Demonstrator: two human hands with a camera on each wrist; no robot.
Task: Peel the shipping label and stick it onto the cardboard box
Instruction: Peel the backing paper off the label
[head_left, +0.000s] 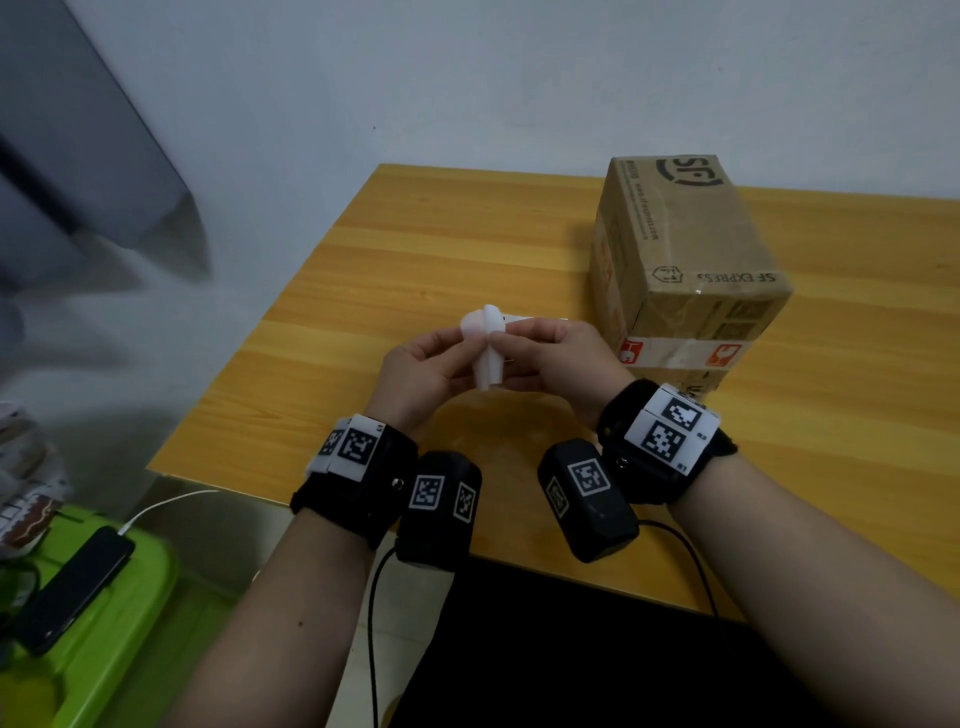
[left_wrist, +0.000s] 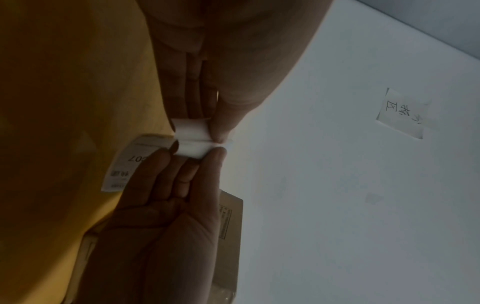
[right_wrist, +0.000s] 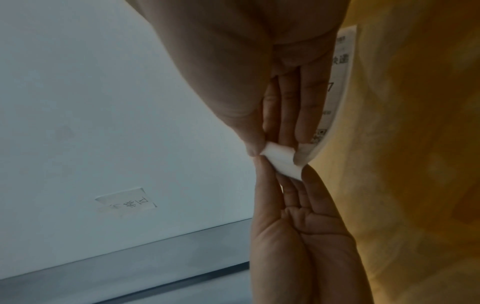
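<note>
Both hands hold the white shipping label (head_left: 487, 352) just above the wooden table (head_left: 415, 249), left of the cardboard box (head_left: 685, 270). My left hand (head_left: 467, 345) pinches the label's curled white end between thumb and fingers. My right hand (head_left: 501, 343) pinches the same sheet right beside it, thumb tips nearly touching. In the left wrist view the label's printed face (left_wrist: 122, 164) points toward the table, and a blank white flap (left_wrist: 192, 133) curls up between the thumbs. The right wrist view shows the same flap (right_wrist: 281, 162) and the printed strip (right_wrist: 337, 82) behind my fingers. The box stands upright, taped, about a hand's width right of my right hand.
A green plastic lid (head_left: 119, 623) at lower left carries a black phone (head_left: 72, 587) on a white cable (head_left: 166, 504). The table's left edge runs close to my left wrist. A small paper note (left_wrist: 402, 113) is stuck on the white wall.
</note>
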